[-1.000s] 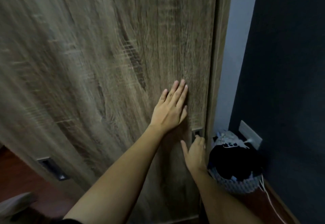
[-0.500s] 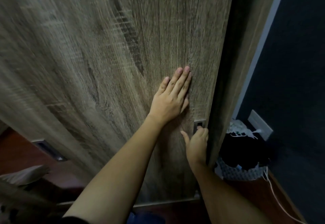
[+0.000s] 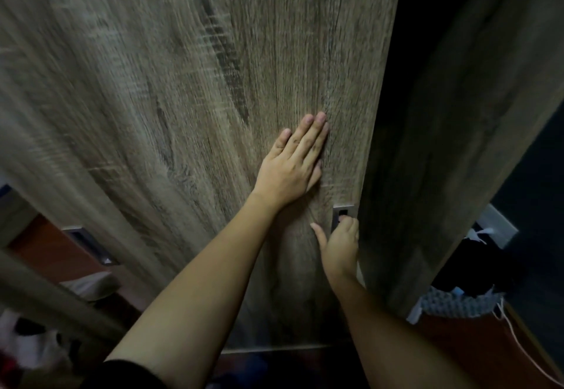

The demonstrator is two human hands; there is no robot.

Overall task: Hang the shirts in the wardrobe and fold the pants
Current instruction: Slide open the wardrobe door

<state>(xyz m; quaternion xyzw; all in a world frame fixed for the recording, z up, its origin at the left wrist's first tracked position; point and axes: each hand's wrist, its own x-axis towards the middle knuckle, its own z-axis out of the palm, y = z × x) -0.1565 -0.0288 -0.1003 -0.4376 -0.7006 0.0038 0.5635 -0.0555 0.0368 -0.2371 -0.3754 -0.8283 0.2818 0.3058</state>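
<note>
Matt, grainy wood wardrobe door (image 3: 213,114) with a metal recessed handle (image 3: 341,216).

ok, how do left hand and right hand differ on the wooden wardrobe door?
Left hand lies flat on the grey-brown wooden wardrobe door; right hand curls into its recessed metal handle. Left hand sits higher; right hand is lower, at the door's edge. Both touch that door.

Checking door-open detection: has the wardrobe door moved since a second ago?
Yes. The wardrobe door has slid left, away from the fixed side panel; a dark gap now shows between them. The left hand presses it flat, right hand hooks its handle.
</note>
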